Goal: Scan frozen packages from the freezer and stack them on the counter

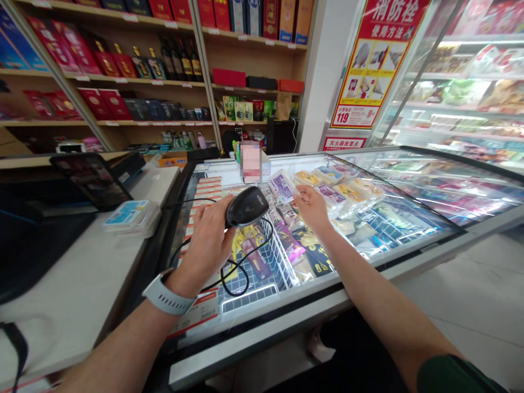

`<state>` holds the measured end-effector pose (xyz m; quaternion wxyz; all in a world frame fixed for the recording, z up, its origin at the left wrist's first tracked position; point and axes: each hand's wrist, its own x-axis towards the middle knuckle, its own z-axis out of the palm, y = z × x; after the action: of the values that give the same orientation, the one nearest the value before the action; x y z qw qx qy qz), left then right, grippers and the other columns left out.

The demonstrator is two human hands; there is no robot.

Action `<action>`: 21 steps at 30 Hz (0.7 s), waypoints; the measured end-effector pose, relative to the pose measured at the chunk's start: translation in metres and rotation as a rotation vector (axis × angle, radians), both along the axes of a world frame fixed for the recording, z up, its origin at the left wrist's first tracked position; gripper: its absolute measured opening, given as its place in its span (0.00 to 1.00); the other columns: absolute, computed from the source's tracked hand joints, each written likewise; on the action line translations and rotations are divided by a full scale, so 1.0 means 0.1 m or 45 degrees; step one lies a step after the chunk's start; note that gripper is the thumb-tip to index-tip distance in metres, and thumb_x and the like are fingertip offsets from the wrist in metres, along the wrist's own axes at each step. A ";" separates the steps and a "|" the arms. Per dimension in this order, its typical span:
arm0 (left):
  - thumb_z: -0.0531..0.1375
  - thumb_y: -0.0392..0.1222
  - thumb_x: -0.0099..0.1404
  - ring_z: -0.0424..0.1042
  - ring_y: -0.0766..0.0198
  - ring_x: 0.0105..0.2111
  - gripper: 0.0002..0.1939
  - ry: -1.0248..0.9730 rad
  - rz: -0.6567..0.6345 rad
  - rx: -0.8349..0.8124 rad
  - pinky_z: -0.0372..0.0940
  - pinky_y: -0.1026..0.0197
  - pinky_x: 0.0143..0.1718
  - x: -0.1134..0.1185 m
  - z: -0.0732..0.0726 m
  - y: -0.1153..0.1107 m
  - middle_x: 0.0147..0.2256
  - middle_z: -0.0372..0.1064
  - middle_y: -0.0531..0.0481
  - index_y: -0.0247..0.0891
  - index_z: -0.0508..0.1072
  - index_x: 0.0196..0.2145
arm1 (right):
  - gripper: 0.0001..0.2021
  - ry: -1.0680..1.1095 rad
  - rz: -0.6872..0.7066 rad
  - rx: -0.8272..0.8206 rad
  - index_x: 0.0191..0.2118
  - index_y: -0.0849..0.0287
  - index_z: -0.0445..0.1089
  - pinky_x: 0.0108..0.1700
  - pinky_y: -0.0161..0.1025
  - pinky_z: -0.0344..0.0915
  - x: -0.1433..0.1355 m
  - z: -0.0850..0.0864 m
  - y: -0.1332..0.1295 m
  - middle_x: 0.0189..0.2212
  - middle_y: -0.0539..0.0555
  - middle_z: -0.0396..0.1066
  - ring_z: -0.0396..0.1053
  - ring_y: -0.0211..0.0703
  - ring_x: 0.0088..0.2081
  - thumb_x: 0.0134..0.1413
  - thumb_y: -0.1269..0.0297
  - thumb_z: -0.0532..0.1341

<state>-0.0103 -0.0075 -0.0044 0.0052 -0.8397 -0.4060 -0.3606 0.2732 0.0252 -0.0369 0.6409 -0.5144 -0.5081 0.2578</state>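
Note:
My left hand [210, 236], with a pale watch strap on its wrist, is wrapped round a black barcode scanner [248, 207]. The scanner's head points away and to the right, and its black cable [248, 275] loops over the freezer glass. Between the thumb and fingers of my right hand [311, 207] is the edge of a clear plastic box with a purple and white label [282, 186]. This box is tilted just beyond the scanner. To its right, several similar boxes with yellow, blue and purple labels [351, 191] lie together on the freezer.
A glass-topped chest freezer [245, 322] fills the middle, with wire baskets of packets inside. On the counter [57, 295] at left are a stack of plastic boxes [133, 217] and a dark screen [88, 177]. Shelves of bottles and gift boxes [180, 60] stand behind.

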 end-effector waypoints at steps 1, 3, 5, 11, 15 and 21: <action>0.52 0.36 0.66 0.63 0.48 0.63 0.28 -0.004 0.001 -0.007 0.48 0.40 0.67 0.00 0.00 0.00 0.61 0.66 0.37 0.37 0.58 0.64 | 0.16 -0.003 0.003 -0.002 0.41 0.54 0.68 0.39 0.44 0.72 0.00 0.00 0.00 0.32 0.50 0.78 0.74 0.43 0.31 0.46 0.55 0.66; 0.52 0.36 0.67 0.63 0.49 0.63 0.28 -0.014 0.002 -0.011 0.47 0.40 0.68 0.00 0.00 -0.01 0.62 0.65 0.38 0.38 0.57 0.64 | 0.16 -0.010 0.003 -0.009 0.41 0.54 0.68 0.39 0.44 0.72 0.00 0.00 -0.01 0.32 0.50 0.78 0.74 0.43 0.30 0.47 0.55 0.66; 0.52 0.36 0.67 0.63 0.49 0.63 0.28 -0.016 0.000 -0.006 0.47 0.40 0.68 0.00 0.00 -0.01 0.62 0.65 0.38 0.38 0.57 0.64 | 0.16 -0.016 0.001 -0.024 0.41 0.54 0.69 0.38 0.45 0.72 0.00 0.00 -0.01 0.32 0.50 0.77 0.74 0.43 0.30 0.47 0.56 0.66; 0.52 0.35 0.67 0.64 0.50 0.62 0.28 0.005 0.002 0.021 0.48 0.41 0.67 -0.01 0.00 0.00 0.61 0.66 0.38 0.38 0.57 0.64 | 0.17 -0.036 -0.010 -0.057 0.42 0.54 0.68 0.38 0.45 0.72 -0.01 -0.01 -0.01 0.32 0.51 0.77 0.74 0.45 0.30 0.46 0.55 0.65; 0.51 0.34 0.66 0.64 0.50 0.62 0.28 0.013 0.012 0.008 0.47 0.40 0.68 0.00 0.00 -0.01 0.60 0.67 0.38 0.38 0.58 0.64 | 0.15 -0.046 -0.020 -0.078 0.42 0.55 0.68 0.37 0.45 0.73 -0.02 0.00 -0.01 0.32 0.52 0.78 0.75 0.45 0.30 0.47 0.57 0.63; 0.51 0.34 0.66 0.66 0.49 0.60 0.28 0.005 0.004 0.002 0.47 0.38 0.67 0.01 0.01 -0.01 0.59 0.68 0.37 0.37 0.58 0.63 | 0.14 -0.050 -0.038 -0.069 0.42 0.55 0.69 0.37 0.45 0.74 -0.03 -0.01 0.00 0.31 0.51 0.79 0.76 0.46 0.29 0.48 0.59 0.63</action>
<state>-0.0095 -0.0083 -0.0036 0.0071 -0.8398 -0.4070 -0.3593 0.2703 0.0251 -0.0383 0.6204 -0.5441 -0.5056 0.2519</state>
